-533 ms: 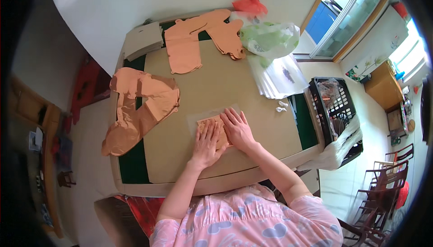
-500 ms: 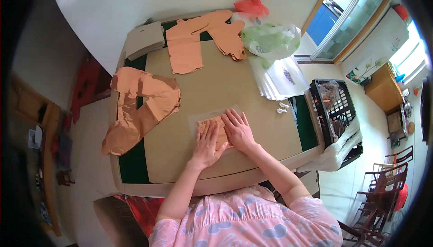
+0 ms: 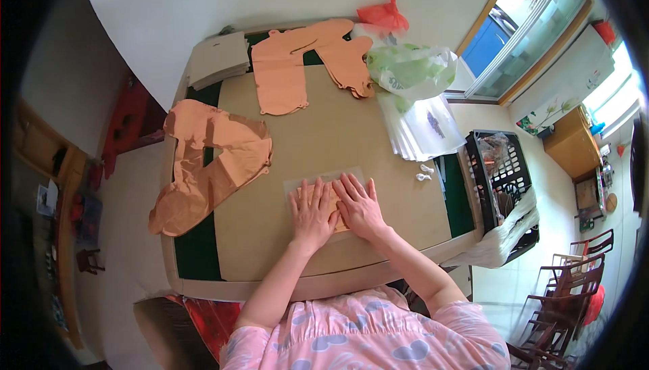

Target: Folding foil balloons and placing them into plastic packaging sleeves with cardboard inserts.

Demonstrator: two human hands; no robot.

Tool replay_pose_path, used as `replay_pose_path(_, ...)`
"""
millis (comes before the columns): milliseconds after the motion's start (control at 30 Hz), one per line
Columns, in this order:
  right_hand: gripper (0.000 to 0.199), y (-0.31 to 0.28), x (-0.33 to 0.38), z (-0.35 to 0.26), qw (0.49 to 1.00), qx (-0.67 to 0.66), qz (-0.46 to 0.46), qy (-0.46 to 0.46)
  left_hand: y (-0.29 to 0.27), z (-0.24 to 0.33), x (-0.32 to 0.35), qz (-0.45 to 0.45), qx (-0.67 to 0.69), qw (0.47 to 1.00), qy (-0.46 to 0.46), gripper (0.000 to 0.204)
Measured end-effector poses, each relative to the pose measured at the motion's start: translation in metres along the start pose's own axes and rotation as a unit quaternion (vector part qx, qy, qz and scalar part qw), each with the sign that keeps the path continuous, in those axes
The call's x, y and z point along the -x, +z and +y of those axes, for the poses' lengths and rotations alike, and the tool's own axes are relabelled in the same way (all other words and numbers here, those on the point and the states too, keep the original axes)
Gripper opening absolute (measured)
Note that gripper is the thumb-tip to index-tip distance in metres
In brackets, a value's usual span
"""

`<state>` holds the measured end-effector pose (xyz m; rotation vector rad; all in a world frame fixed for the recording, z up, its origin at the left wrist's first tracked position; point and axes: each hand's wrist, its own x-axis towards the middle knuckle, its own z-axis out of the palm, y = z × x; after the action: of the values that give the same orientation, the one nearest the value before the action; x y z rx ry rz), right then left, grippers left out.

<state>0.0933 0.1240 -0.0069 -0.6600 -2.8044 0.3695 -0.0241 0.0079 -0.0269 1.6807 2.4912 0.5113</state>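
On the tan board, a folded orange piece (image 3: 332, 199) of paper-like sheet lies flat, apparently inside a clear plastic bag (image 3: 349, 173) whose margin shows beyond it. My left hand (image 3: 314, 212) presses flat on its left part, fingers stretched. Flat on the right part rests my right hand (image 3: 361, 208), fingers also extended, the two thumbs near each other. Most of the folded piece is hidden under both palms. To the left lies a large, creased orange cut-out (image 3: 226, 150). More flat orange cut-outs (image 3: 280, 76) are spread at the far side.
A stack of grey-brown cards (image 3: 220, 59) sits far left. Far right are a green-white plastic bag (image 3: 412, 71), a stack of clear bags (image 3: 426, 127) and a red bag (image 3: 384, 15). Small white bits (image 3: 424, 173) lie nearby. A black crate (image 3: 500, 174) stands beside the table's right edge.
My right hand has slid slightly toward me, its fingertips now about level with the left hand's. Both hands stay flat on the folded piece. The whole view has shifted a little.
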Motion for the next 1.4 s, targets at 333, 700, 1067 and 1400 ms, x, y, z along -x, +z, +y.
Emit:
replay_pose_path(333,0.060,-0.011,0.003,0.028,0.998,0.052,-0.036,0.006,-0.002,-0.002,0.006,0.018,-0.038,0.999,-0.004,0.077)
replay_pose_path(700,0.056,-0.039,-0.058,0.246,0.947,0.171,0.098,0.253,-0.001,-0.001,0.004,0.069,-0.012,0.997,0.019,0.085)
replay_pose_path(1067,0.030,-0.042,-0.074,0.229,0.941,0.089,0.253,0.205,-0.003,-0.002,0.006,0.049,-0.019,0.999,0.006,0.084)
replay_pose_path(1400,0.015,-0.052,-0.083,0.231,0.954,0.027,0.213,0.212,-0.002,-0.003,0.007,0.053,-0.016,0.998,0.001,0.084)
